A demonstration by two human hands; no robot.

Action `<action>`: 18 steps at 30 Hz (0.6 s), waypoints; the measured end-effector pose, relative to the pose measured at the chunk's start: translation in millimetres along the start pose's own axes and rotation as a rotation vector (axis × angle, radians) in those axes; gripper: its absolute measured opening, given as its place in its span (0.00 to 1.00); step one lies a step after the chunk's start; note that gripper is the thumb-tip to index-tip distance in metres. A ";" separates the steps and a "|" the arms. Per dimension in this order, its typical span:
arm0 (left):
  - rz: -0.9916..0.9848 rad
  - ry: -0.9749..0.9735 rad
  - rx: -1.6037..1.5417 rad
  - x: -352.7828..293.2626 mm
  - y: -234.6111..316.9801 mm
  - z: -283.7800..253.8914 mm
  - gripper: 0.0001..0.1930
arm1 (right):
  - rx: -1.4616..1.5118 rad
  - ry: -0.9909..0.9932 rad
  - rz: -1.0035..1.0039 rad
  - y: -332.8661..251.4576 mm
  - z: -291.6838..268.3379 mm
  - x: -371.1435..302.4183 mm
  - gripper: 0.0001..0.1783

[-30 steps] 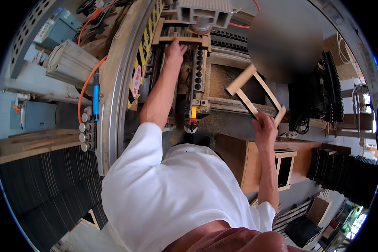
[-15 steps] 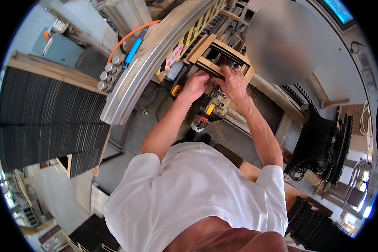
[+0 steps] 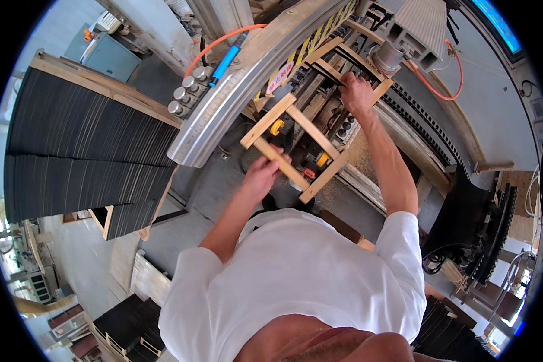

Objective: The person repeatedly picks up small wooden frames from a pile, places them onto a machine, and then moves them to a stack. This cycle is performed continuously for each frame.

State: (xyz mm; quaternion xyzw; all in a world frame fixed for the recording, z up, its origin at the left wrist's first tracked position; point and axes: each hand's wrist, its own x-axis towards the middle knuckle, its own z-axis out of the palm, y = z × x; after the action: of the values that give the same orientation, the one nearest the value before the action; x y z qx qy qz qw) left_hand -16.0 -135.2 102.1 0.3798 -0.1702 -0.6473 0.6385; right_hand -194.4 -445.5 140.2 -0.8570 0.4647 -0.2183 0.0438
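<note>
My left hand [image 3: 260, 179] is closed on the near bar of a light wooden frame [image 3: 312, 131], built of bars joined into a rectangle. It is held tilted in front of my body, above the machine's near end. A second wooden frame [image 3: 328, 70], with dark inner edges, lies farther off on the machine bed. At its near bar, my right hand [image 3: 357, 98] has its fingers curled round the wood; the fingertips are partly hidden.
A metal machine beam [image 3: 199, 127] with a striped warning strip runs along the left. A grey ribbed machine head [image 3: 417, 27] stands beyond my right hand. Stacked dark panels [image 3: 84, 145] fill the far left. Yellow knobs [image 3: 277, 127] sit under the held frame.
My left hand has drawn one wooden frame back toward my body and left, away from the machine bed. My right hand stays at the other frame. The view has shifted, showing the machine head.
</note>
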 end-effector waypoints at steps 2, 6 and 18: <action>-0.039 0.036 0.032 -30.6 9.2 -16.3 0.18 | -0.023 -0.002 -0.028 5.4 4.8 10.1 0.13; -0.010 -0.043 0.082 -68.9 19.5 -53.6 0.17 | -0.203 -0.015 -0.133 -0.3 1.2 21.8 0.14; -0.093 0.172 -0.034 -83.6 36.7 -131.5 0.20 | -0.784 -0.238 -0.169 10.7 11.1 98.4 0.13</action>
State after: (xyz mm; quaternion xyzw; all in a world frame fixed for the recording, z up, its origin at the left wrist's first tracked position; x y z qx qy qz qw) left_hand 94.1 -25.1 64.9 0.4303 -0.0859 -0.6442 0.6265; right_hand -151.6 -533.2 160.0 -0.8632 0.4325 0.0729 -0.2502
